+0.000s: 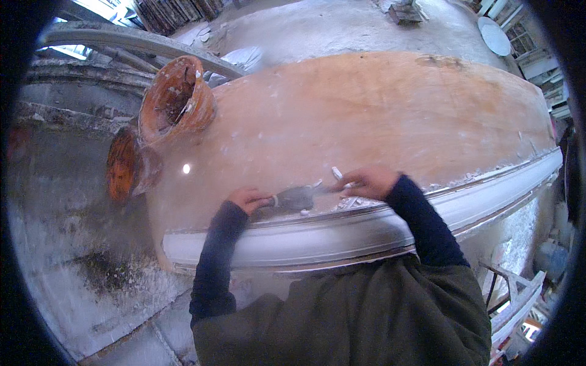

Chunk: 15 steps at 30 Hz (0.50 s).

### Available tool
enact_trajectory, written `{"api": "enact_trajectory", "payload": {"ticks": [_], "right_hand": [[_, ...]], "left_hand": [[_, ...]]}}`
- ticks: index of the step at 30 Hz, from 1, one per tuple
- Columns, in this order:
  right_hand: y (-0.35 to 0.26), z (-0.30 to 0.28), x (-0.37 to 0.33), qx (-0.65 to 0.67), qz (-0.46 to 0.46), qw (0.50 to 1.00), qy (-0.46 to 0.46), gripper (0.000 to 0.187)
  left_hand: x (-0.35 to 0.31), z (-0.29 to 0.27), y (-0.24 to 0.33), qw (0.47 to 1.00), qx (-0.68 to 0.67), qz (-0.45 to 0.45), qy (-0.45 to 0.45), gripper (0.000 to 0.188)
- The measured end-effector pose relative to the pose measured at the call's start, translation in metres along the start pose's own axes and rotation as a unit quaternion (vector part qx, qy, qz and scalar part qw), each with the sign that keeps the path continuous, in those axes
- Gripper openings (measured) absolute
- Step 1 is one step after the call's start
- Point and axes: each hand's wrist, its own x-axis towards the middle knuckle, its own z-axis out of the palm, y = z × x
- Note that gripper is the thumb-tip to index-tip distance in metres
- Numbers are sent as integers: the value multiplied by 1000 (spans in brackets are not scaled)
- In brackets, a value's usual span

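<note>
My left hand [249, 198] is closed around the handle of a wide, grey-bladed scraper [296, 198], held low over the tabletop just behind a long white moulding [293, 241]. To its right, my right hand [371, 182] is closed, its fingers pinching a slim dark tool [329, 188] that reaches toward the scraper's blade; blur hides its exact kind. A short white stick-like piece [336, 173] shows beside the right fingertips. White crumbs and scraps [357, 202] lie along the moulding's far edge, below that hand.
An orange bucket [177, 97], crusted with white, lies tilted at the table's far left corner, with another orange container [122, 165] below it. The broad orange-brown tabletop [378, 116] stretches ahead. A white-stained ladder-like frame [516, 299] stands at the right.
</note>
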Motion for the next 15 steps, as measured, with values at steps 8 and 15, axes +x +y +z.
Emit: {"api": "enact_trajectory", "payload": {"ticks": [8,15], "right_hand": [[19,-22,-182,244,223,883,333,28],[10,13,-207,261,243,861,363,29]], "left_hand": [[103,24,91,997,76,4,-11,24],[41,-23,51,982,183,-3,-41,31]]}}
